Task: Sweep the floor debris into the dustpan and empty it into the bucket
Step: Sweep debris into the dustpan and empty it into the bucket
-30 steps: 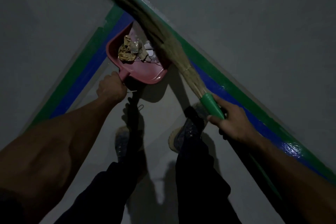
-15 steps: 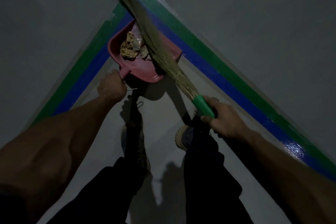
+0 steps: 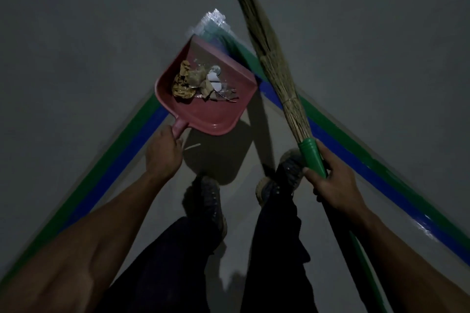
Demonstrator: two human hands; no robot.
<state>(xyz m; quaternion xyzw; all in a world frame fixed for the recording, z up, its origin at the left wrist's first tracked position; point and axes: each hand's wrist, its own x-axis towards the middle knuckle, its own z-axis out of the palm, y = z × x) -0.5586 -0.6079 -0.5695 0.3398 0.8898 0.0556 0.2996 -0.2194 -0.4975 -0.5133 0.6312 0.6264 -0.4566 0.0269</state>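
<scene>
A pink dustpan (image 3: 216, 114) hangs lifted off the floor in the room's corner, with my left hand (image 3: 164, 152) gripping its short handle. Inside it lies a heap of debris (image 3: 197, 81): crumpled brown scraps and a few white bits. My right hand (image 3: 330, 180) holds the green handle of a straw broom (image 3: 276, 73). The bristles point up and away, to the right of the pan and apart from it. No bucket is in view.
Grey walls meet in a corner with green and blue skirting stripes (image 3: 122, 150) along both sides. My two shoes (image 3: 208, 201) and dark trouser legs stand on the pale floor below the pan. A thin pale sliver (image 3: 192, 146) lies on the floor near my left hand.
The broom has swung off the pan, up and to the right. The dustpan has come up off the floor and tilted back with the debris inside.
</scene>
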